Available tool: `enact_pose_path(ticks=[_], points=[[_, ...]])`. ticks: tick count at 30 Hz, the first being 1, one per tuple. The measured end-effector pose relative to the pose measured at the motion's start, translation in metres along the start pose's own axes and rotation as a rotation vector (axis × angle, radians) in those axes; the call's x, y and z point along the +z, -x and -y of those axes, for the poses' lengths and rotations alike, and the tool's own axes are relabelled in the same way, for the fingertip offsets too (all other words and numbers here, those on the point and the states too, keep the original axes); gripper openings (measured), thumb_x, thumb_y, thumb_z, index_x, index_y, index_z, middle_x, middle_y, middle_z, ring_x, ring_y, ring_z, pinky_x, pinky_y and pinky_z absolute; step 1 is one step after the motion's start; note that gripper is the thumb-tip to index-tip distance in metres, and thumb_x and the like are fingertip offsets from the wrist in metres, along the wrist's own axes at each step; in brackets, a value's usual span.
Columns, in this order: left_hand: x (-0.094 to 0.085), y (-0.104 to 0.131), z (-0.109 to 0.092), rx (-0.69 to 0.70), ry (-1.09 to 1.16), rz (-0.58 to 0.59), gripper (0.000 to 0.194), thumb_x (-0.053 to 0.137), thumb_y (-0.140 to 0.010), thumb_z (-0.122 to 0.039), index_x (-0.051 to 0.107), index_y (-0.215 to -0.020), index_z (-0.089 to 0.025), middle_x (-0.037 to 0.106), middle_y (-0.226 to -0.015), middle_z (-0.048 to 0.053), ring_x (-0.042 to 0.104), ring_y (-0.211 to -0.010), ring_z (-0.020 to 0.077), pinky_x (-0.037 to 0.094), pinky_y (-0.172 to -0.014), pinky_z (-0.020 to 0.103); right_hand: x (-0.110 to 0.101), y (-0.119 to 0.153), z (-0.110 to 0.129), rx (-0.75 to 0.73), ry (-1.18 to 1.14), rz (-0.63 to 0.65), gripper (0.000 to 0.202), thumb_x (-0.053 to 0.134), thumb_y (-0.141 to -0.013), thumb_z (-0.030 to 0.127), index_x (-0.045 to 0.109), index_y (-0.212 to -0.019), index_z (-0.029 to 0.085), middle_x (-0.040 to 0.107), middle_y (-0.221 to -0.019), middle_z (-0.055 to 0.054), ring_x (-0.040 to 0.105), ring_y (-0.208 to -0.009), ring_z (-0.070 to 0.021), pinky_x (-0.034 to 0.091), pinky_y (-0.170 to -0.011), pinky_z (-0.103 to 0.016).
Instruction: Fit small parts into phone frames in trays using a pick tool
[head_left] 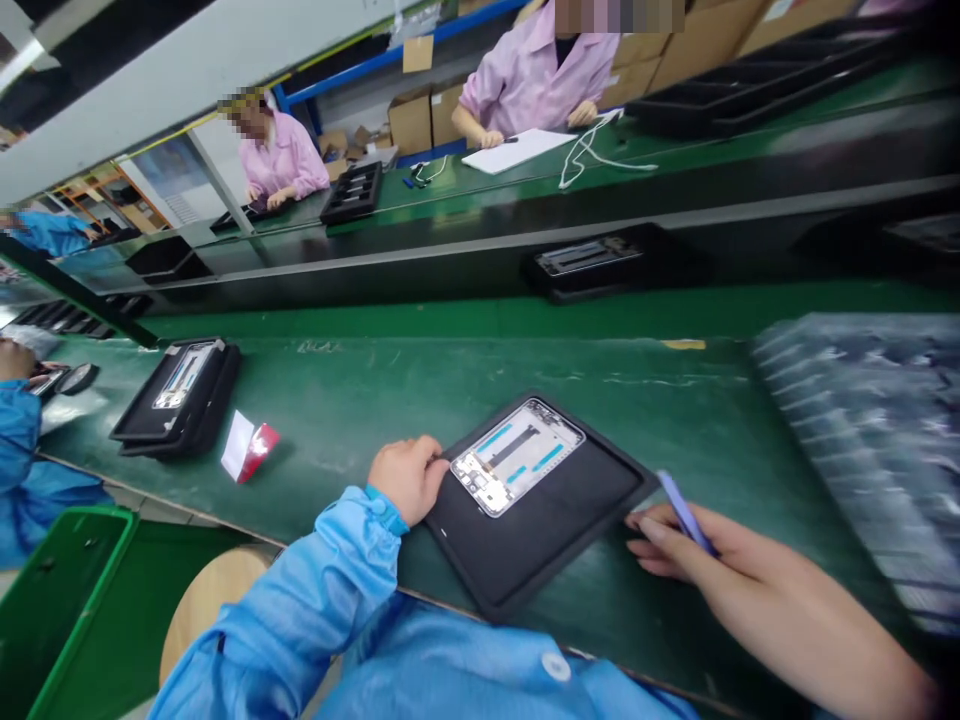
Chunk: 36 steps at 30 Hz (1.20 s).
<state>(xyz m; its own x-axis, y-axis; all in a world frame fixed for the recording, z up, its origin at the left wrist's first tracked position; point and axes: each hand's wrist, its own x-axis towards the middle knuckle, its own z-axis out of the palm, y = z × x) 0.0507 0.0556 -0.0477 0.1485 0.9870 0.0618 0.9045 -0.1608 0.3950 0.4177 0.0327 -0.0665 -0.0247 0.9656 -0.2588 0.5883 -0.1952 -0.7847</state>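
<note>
In front of me on the green bench lies a shallow black foam tray (517,550). An opened phone frame (517,455) rests in it, with light blue strips and a dark flex cable across its pale inside. My left hand (409,475) is closed on the tray's left edge, thumb over the rim. In my right hand (690,540) is a slim purple stick-shaped tool (686,512), pointing up and away; its exact kind does not show. The fingers of that hand are at the tray's right corner, and I cannot tell whether they touch it.
Stacked black trays (176,400) holding another phone frame stand at left, beside a red-and-white folded paper (249,447). Clear plastic trays (862,420) are piled at right. Another tray (592,260) sits on the dark conveyor (420,260). Co-workers sit across and at far left.
</note>
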Motion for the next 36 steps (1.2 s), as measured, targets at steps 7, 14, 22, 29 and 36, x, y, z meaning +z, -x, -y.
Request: enact_pose_path(ticks=[7,14,22,29,36], points=[[0.009,0.023,-0.029,0.057,0.097,0.082,0.011,0.068,-0.100,-0.034,0.071,-0.103,-0.025,0.080,-0.086,0.001,0.077,-0.079,0.0202,0.061,-0.077,0.031,-0.009,-0.037,0.014,0.054,-0.102,-0.012,0.052,0.062,-0.090,0.071,0.078,-0.119,0.031,0.082,-0.125,-0.008,0.079,-0.112,-0.0395,0.061,-0.109,-0.061],[0.057,0.057,-0.120,0.488,0.309,0.402,0.022,0.071,-0.095,-0.037,0.076,-0.110,-0.022,0.085,-0.096,0.006,0.081,-0.090,0.0242,0.064,-0.086,0.034,-0.010,-0.092,0.082,-0.301,0.108,0.197,0.045,0.059,-0.097,0.057,0.083,-0.116,0.024,0.083,-0.117,-0.006,0.078,-0.106,-0.0316,0.061,-0.096,-0.044],[0.000,0.012,-0.090,0.023,0.781,0.098,0.016,0.082,-0.088,-0.032,0.076,-0.099,-0.021,0.080,-0.088,0.002,0.073,-0.080,0.0178,0.057,-0.075,0.028,-0.003,-0.029,0.081,-0.528,0.121,0.039,0.040,0.057,-0.104,0.059,0.077,-0.091,0.027,0.078,-0.095,-0.004,0.073,-0.084,-0.0219,0.058,-0.074,-0.033],[0.024,0.001,-0.088,-0.044,1.019,0.171,0.023,0.087,-0.084,-0.026,0.075,-0.103,-0.019,0.081,-0.095,0.003,0.064,-0.072,0.0123,0.053,-0.071,0.026,0.015,-0.001,0.091,-0.474,0.020,0.104,0.043,0.057,-0.104,0.058,0.075,-0.084,0.025,0.075,-0.091,-0.006,0.073,-0.083,-0.0220,0.061,-0.077,-0.032],[0.018,0.009,-0.091,-0.002,0.972,0.098,0.015,0.081,-0.087,-0.024,0.072,-0.099,-0.020,0.080,-0.089,0.000,0.063,-0.070,0.0125,0.053,-0.070,0.026,0.017,0.003,0.095,-0.540,0.014,0.067,0.038,0.059,-0.105,0.054,0.078,-0.089,0.025,0.078,-0.096,-0.006,0.074,-0.085,-0.0216,0.062,-0.075,-0.030]])
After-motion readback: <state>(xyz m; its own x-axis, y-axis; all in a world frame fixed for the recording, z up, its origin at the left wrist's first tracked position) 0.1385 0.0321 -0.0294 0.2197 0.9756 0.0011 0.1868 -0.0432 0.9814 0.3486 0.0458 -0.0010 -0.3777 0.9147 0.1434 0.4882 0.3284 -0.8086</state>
